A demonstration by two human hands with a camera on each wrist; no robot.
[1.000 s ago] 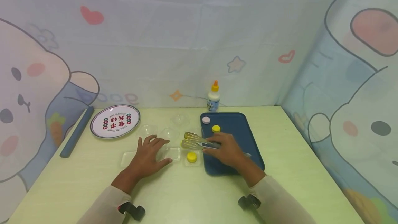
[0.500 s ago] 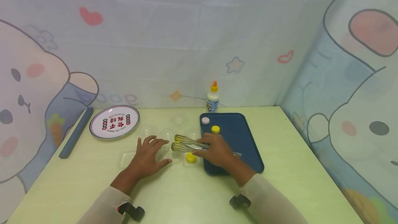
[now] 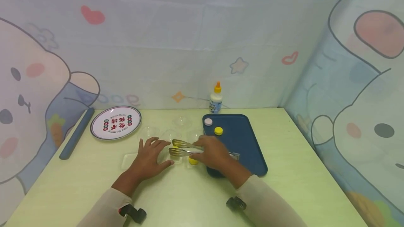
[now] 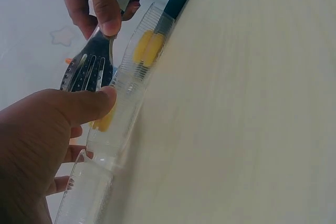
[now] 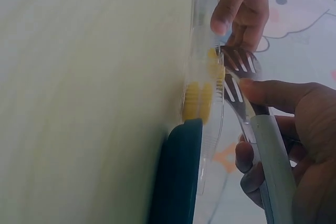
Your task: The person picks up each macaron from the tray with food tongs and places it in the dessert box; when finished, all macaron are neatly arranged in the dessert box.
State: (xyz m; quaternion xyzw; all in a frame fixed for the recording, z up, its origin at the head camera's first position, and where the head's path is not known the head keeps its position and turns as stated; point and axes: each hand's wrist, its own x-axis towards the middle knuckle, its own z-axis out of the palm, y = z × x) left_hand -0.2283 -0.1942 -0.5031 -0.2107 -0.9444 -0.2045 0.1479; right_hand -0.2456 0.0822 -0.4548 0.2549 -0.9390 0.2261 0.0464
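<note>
My right hand (image 3: 214, 154) grips metal tongs (image 3: 181, 152) with grey handles and slotted heads. Between the heads, a yellow macaron (image 4: 106, 120) is low at a clear plastic box (image 4: 118, 129); whether it touches the bottom, I cannot tell. My left hand (image 3: 149, 160) is beside this box with fingers spread, thumb on the near side and other fingers beyond. Another yellow macaron (image 5: 197, 103) sits in the neighbouring clear box, partly covered by my right hand in the head view. On the dark blue tray (image 3: 241, 146) lie a yellow macaron (image 3: 218, 131) and a pale pink one (image 3: 208, 122).
Several clear domed lids (image 3: 182, 121) stand behind the boxes. Another clear box (image 3: 127, 160) is left of my left hand. A white plate (image 3: 116, 123) with red characters and a dark blue roll (image 3: 76, 134) lie far left. A glue bottle (image 3: 216, 101) stands behind the tray.
My right hand has moved left off the tray, carrying the tongs and the yellow macaron over to the box by my left hand. The left hand has stayed in place.
</note>
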